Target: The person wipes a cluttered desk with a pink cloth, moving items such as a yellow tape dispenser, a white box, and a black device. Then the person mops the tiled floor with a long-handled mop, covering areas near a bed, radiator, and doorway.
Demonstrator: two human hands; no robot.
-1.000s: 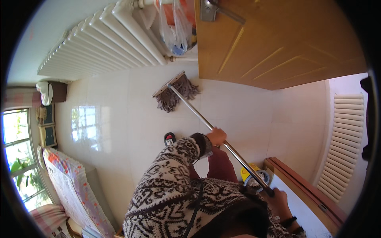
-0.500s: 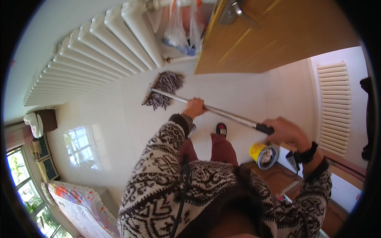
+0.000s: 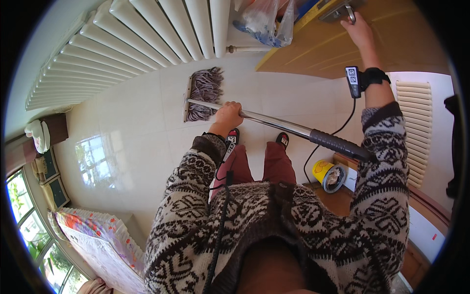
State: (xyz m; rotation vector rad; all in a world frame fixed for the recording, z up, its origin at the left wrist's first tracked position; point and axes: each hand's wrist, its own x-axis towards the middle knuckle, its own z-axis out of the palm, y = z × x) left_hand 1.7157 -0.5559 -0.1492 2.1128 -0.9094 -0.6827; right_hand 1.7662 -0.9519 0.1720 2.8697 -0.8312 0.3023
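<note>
My left hand (image 3: 229,116) is wrapped round the metal pole of a mop (image 3: 274,125), partway along it. The mop's grey string head (image 3: 206,94) lies on the tiles by the radiator. The pole's dark ribbed grip (image 3: 338,144) ends against my right sleeve, with no hand on it. Reaching far out, my right hand (image 3: 361,32) has its fingers round the metal lever handle (image 3: 350,15) of a yellow-brown wooden door (image 3: 313,54). A black strap with a small device (image 3: 353,82) is on my right wrist.
A large white radiator (image 3: 161,32) runs along the far left wall. Plastic bags (image 3: 264,24) hang beside it. A yellow bin (image 3: 325,172) with rubbish stands to my right. Another radiator (image 3: 413,127) is on the right wall. A cloth-covered piece of furniture (image 3: 100,240) stands lower left.
My right hand has let go of the mop's grip and moved up to the door handle. My left hand still holds the pole, and the mop head has shifted slightly.
</note>
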